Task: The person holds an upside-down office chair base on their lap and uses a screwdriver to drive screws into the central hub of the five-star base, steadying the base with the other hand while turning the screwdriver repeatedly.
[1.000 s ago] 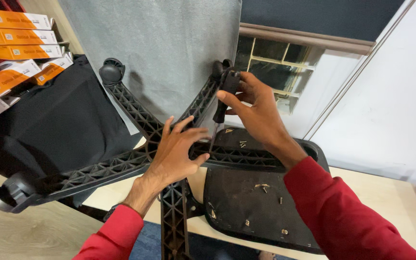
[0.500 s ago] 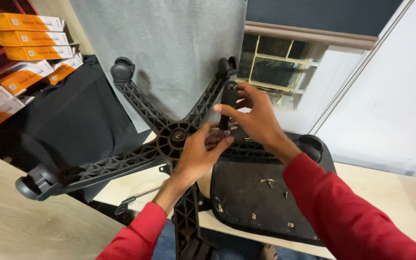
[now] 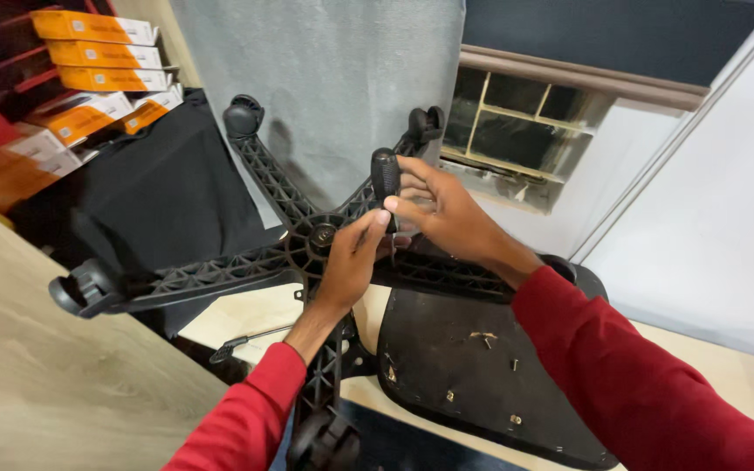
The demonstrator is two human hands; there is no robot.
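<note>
Screwdriver (image 3: pixel 386 179): black handle, upright, above the hub of the chair base (image 3: pixel 307 240); its shaft runs down between the two hands. Right hand (image 3: pixel 442 209): fingers wrapped around the handle, gripping it. Left hand (image 3: pixel 351 257): fingertips pinched on the shaft just below the handle. Chair base: black plastic, five ribbed spokes with casters (image 3: pixel 244 113), upturned. Seat underside (image 3: pixel 482 366): black, just beside the base, on a pale table (image 3: pixel 246 314). Orange boxes (image 3: pixel 89 52): stacked on shelving, upper left. Grey fabric panel (image 3: pixel 333 70): behind the base.
</note>
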